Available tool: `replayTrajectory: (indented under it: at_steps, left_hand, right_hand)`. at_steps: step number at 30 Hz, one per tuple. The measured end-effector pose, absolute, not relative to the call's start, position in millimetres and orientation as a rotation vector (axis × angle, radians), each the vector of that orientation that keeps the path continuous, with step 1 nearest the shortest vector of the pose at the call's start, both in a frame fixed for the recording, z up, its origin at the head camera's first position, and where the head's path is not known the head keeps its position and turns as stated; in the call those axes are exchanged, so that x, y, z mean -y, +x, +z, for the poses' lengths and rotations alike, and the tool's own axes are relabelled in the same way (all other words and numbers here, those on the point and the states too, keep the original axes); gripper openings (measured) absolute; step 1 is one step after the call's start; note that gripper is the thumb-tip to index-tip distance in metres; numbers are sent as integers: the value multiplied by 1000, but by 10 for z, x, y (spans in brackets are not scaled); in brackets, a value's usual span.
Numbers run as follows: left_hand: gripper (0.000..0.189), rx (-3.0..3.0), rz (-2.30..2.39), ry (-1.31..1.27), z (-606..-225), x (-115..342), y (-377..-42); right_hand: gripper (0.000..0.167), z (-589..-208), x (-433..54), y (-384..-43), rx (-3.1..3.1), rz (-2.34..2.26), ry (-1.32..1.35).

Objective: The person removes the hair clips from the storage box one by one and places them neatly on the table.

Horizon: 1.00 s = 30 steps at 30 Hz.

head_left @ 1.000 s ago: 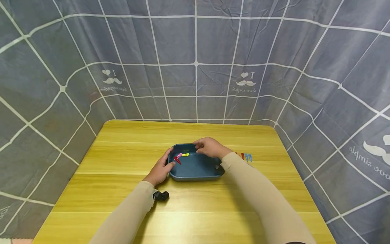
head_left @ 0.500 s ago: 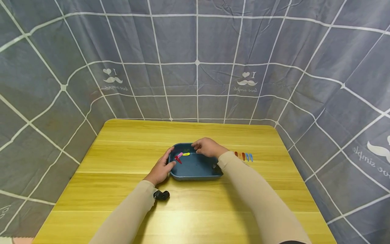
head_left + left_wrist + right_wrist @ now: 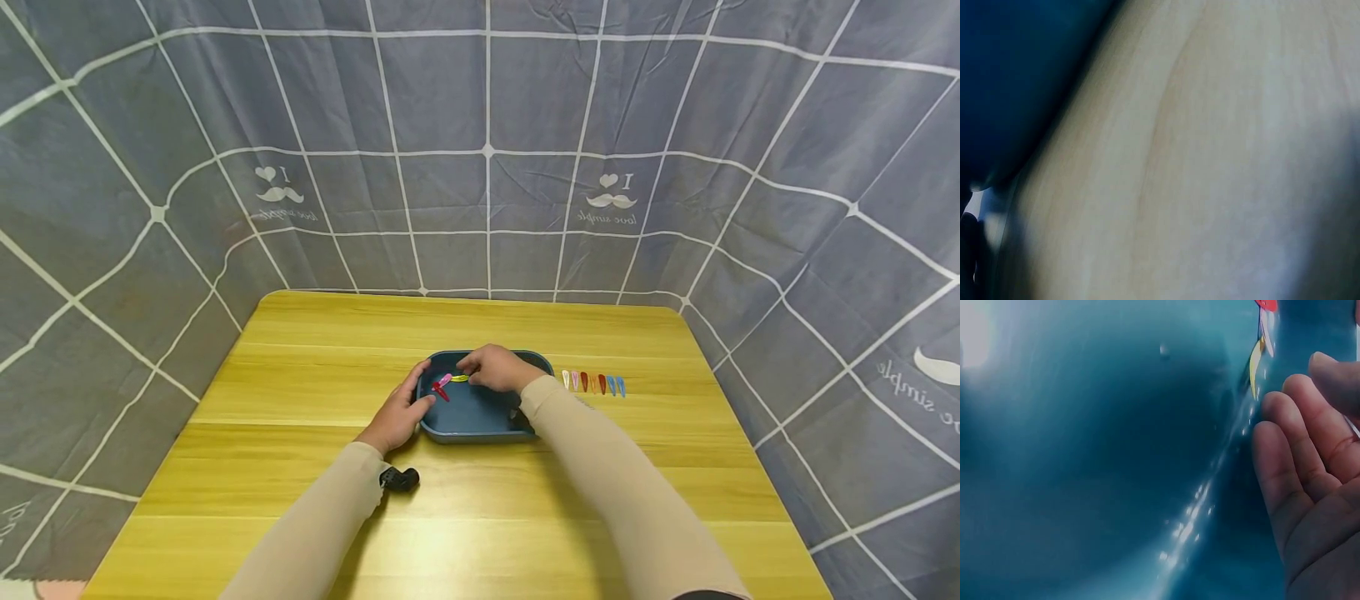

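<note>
A dark blue tray (image 3: 480, 437) sits on the wooden table. My left hand (image 3: 393, 417) holds its left side, fingers along the outside and thumb over the rim. Inside, toward the far left, lie a yellow snap hair clip (image 3: 460, 379), a pink hair clip (image 3: 445, 380) and red hair clips (image 3: 442, 392). My right hand (image 3: 497, 368) is over the far part of the tray, its fingertips close to the yellow clip. In the right wrist view the fingers (image 3: 1282, 415) are loosely bent with nothing between them, and the yellow clip leans near the tray's wall.
Right of the tray, a row of several hair clips lies on the table: a white clip (image 3: 566, 380), a pink one, dark red and orange ones, and blue clips (image 3: 621, 387). A black device (image 3: 399, 479) is on my left wrist. A grey checked curtain (image 3: 450, 200) surrounds the table.
My right hand has moved left across the tray to the yellow clip, uncovering more of the clip row on the right. The left hand stays on the tray.
</note>
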<state>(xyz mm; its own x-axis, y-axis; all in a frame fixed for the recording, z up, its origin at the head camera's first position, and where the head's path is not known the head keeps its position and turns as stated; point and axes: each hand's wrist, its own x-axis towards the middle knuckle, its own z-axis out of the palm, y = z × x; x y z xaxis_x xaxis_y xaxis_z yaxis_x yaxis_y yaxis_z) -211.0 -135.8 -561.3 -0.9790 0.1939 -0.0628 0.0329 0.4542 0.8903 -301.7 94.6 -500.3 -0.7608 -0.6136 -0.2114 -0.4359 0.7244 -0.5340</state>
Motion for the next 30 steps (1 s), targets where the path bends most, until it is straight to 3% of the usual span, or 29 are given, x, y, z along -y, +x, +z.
replayTrajectory:
  at_steps: [30]
  left_hand:
    - [67,-2553,1536,194,-5635,1357,-2107]
  right_hand:
    - [39,-5265,-435,-2968,-2589,-448,-925]
